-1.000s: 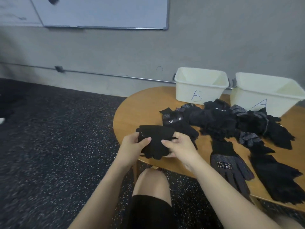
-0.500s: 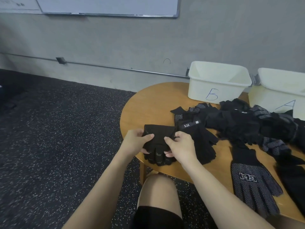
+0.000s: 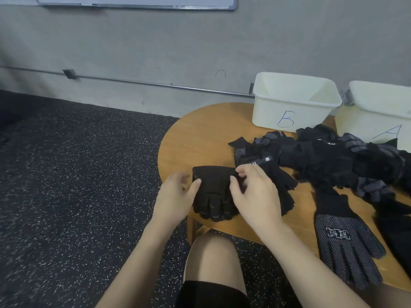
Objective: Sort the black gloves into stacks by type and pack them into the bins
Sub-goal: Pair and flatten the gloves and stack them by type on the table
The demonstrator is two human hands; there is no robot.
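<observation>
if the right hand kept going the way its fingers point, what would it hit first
The right hand points up and left over the dotted glove. Going on, it would likely first meet that glove's cuff, then bare table; depth is unclear.

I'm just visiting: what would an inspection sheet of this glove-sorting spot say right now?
Surface: round wooden table, bare at its left part.
Job's things: folded black glove at the near edge; glove pile; dotted logo glove lying flat; bin B and bin A, no gloves seen inside.
Clutter: nothing seen.
Grips: left hand touches the folded glove; right hand pinches its cuff.
Cables: nothing seen.
Surroundings: speckled floor, grey wall, whiteboard.
</observation>
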